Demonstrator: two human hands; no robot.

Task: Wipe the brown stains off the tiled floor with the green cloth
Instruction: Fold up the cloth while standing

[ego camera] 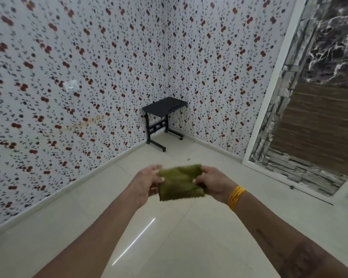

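Risk of wiping the wrong patch, no brown stains discernible on the tiled floor; green cloth held aloft, folded, between left hand at 9 o'clock and right hand at 3 o'clock, fingers of both pinched on its side edges.

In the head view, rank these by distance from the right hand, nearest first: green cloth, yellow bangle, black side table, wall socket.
1. Green cloth: gripped in the right hand.
2. Yellow bangle: on that wrist, just behind the hand.
3. Black side table: in the far corner, ahead.
4. Wall socket: up on the left wall.
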